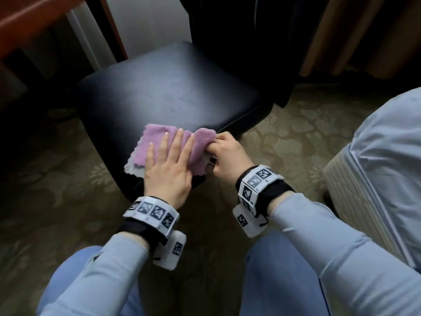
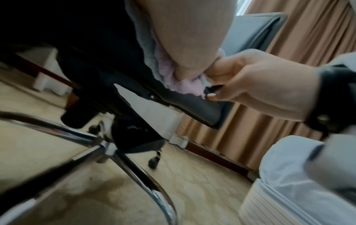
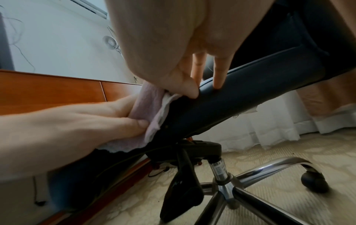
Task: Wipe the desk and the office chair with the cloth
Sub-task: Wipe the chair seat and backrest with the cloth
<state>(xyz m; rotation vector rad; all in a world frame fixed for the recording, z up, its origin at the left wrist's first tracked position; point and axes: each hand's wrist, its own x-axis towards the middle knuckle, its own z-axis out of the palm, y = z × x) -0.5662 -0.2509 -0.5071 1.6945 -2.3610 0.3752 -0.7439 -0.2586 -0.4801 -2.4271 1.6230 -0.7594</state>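
The chair-wiping step was in hand: the left hand (image 1: 169,165) pressed flat on the cloth (image 1: 159,144) at the seat (image 1: 173,87) edge, lower centre. The right hand (image 1: 224,153) pinched its corner; next probably called for sweeping across the seat.

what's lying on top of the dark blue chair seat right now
A pink fluffy cloth lies at the front edge of the dark blue padded chair seat, with the left hand flat on it; the seat beneath is hidden.
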